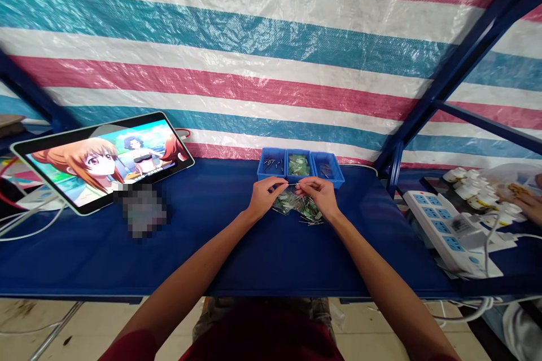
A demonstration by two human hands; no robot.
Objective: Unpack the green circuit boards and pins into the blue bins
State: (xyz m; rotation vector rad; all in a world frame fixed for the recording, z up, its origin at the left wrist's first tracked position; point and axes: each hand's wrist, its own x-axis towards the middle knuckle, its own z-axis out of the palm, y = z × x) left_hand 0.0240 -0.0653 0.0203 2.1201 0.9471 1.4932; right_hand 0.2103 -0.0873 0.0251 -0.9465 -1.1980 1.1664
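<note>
My left hand (pixel 266 194) and my right hand (pixel 320 194) meet just in front of a row of blue bins, both with fingers pinched. Between their fingertips runs a thin, pale, rod-like piece (pixel 292 184), too small to make out fully. Below the hands lie small green pieces (pixel 286 201), seemingly in clear plastic, and a loose heap of thin green and metallic pieces (pixel 311 213). Thin dark pieces lie in the left bin (pixel 266 171). The middle bin (pixel 298 176) holds green flat pieces, while a few slim pieces are in the right bin (pixel 337 174).
A tablet (pixel 105 158) playing an animation leans at the left, with a blurred-out object (pixel 144 210) before it. On the right stand a white power strip (pixel 444 231) and several white bottles (pixel 478 192). Another person's hand (pixel 531 203) shows at the far right. Blue frame bars (pixel 449 73) slant overhead.
</note>
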